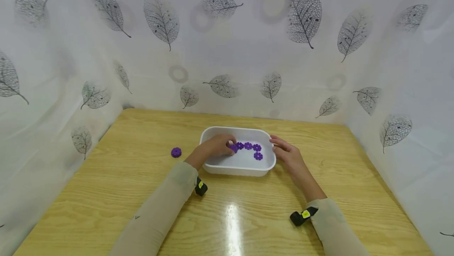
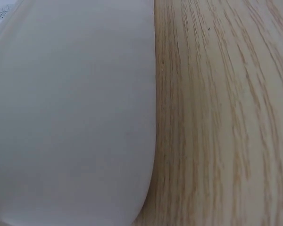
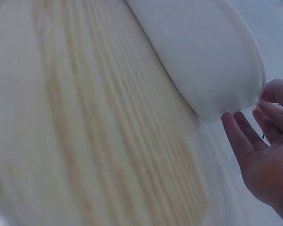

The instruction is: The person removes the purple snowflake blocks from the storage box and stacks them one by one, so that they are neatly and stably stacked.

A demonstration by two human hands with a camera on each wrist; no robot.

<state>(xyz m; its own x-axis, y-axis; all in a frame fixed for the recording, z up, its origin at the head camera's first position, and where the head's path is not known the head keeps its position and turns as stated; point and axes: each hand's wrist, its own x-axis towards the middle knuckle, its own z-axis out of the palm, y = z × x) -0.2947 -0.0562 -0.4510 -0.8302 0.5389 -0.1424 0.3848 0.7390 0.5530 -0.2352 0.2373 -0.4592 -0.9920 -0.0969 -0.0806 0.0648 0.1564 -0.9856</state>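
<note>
A white plastic tub (image 1: 234, 170) with rounded corners sits on the table. My left hand (image 1: 219, 145) reaches inside over its left rim, pinching a purple notched disc (image 1: 233, 148) between thumb and fingers. Right of that piece, several more purple discs (image 1: 248, 145) form a line that bends toward me at its right end. My right hand (image 1: 291, 157) touches the tub's right end, fingers extended along the rim; the right wrist view shows the fingertips (image 3: 227, 117) against the outer wall. In the left wrist view the tub's side (image 2: 75, 113) fills the left half and that hand is hidden.
Left of the tub, a small stack of purple discs (image 1: 175, 152) lies on the wooden table (image 1: 124, 177). A pale curtain (image 1: 234, 58) printed with dark leaves closes off the back and both sides.
</note>
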